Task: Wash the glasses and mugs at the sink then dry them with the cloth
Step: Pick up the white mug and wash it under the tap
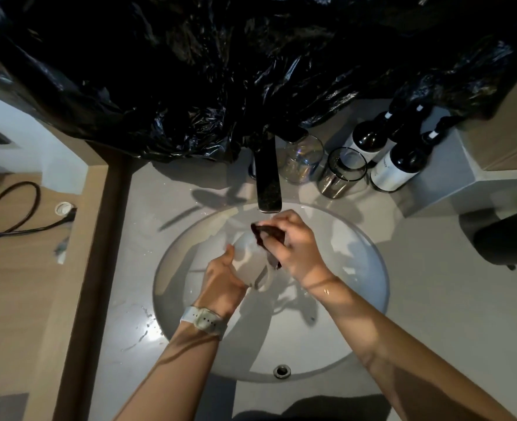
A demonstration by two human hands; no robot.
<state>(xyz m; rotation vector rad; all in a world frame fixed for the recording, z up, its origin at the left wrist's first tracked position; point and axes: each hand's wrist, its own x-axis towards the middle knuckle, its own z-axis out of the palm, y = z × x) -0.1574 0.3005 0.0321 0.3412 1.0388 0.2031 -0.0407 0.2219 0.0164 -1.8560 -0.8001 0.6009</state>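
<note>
Over the round white sink (357, 299), my left hand (220, 276) grips a white mug (251, 262), tilted with its handle toward me. My right hand (293, 241) pinches a dark red cloth (266, 233) against the mug's rim, just under the dark tap (268, 180). Two clear glasses, one plain (304, 159) and one dark-rimmed (342, 173), stand on the counter behind the sink, right of the tap.
Two dark bottles with white labels (398, 165) stand at the back right. Black plastic sheeting (220, 71) covers the wall behind. A dark appliance (506, 241) sits at the right edge. A black cable (11, 208) lies on the wooden surface to the left. Water drops mark the counter.
</note>
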